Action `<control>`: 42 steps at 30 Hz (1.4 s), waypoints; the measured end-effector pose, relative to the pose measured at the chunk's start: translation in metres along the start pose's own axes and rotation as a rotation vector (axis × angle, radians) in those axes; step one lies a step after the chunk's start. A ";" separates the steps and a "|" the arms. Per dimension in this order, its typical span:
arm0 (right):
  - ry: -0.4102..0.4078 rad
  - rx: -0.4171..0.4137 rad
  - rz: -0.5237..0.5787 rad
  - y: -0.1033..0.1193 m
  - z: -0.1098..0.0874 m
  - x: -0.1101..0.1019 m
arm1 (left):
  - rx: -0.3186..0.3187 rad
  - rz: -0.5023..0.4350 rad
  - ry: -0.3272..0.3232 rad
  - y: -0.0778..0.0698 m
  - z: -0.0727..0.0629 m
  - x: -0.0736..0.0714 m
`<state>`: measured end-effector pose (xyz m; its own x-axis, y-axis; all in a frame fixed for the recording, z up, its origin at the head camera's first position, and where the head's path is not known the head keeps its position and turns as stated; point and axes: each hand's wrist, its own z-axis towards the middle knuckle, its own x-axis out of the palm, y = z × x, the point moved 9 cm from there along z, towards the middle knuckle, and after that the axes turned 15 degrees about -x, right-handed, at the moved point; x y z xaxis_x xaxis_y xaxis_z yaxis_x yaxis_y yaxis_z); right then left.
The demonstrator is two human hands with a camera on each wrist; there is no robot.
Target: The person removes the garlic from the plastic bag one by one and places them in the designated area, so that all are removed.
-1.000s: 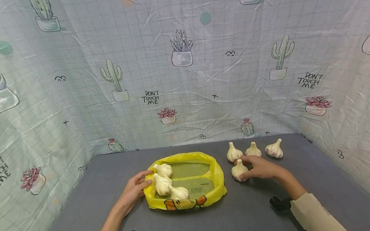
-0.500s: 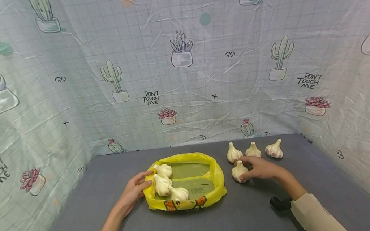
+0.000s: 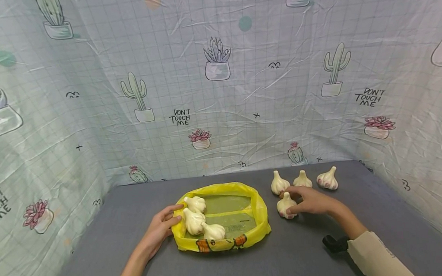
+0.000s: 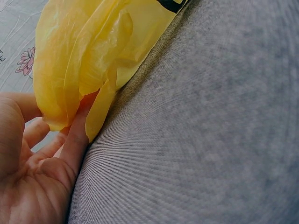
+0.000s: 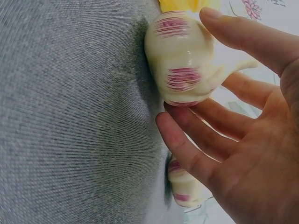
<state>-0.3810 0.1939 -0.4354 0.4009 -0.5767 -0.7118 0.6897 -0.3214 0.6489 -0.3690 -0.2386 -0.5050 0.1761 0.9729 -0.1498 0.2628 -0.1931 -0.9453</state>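
My left hand [image 3: 159, 227] holds the left side of an opened yellow plastic bag [image 3: 260, 213]. In the left wrist view, its fingers [image 4: 77, 133] reach in among the folds of the bag. Three white garlic bulbs [image 3: 194, 221] lie at the left within the bag. To the right of it, my right hand [image 3: 311, 201] grips a garlic bulb [image 3: 285, 206] that sits low at the table. Its thumb [image 5: 243, 32] is on one side and the fingers are behind, as the right wrist view shows. The little finger stands apart from the bulb.
Behind my right hand are three more garlic bulbs: one at the left [image 3: 278, 182], one in the middle [image 3: 302, 178] partly hidden, and one at the right [image 3: 327, 178]. They stand on a grey table [image 3: 232, 275]. A cactus-print sheet [image 3: 243, 123] encloses the back and sides.
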 end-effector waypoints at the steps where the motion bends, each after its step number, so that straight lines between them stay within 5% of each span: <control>1: -0.002 0.000 0.000 0.000 0.000 -0.001 | 0.000 0.000 0.000 0.000 0.000 0.000; 42: -0.113 0.029 -0.052 0.024 -0.001 -0.026 | -0.012 -0.004 -0.016 0.001 0.001 -0.001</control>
<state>-0.3746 0.2019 -0.4017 0.2934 -0.6396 -0.7105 0.6894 -0.3734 0.6208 -0.3703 -0.2397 -0.5060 0.1601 0.9755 -0.1507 0.2752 -0.1908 -0.9423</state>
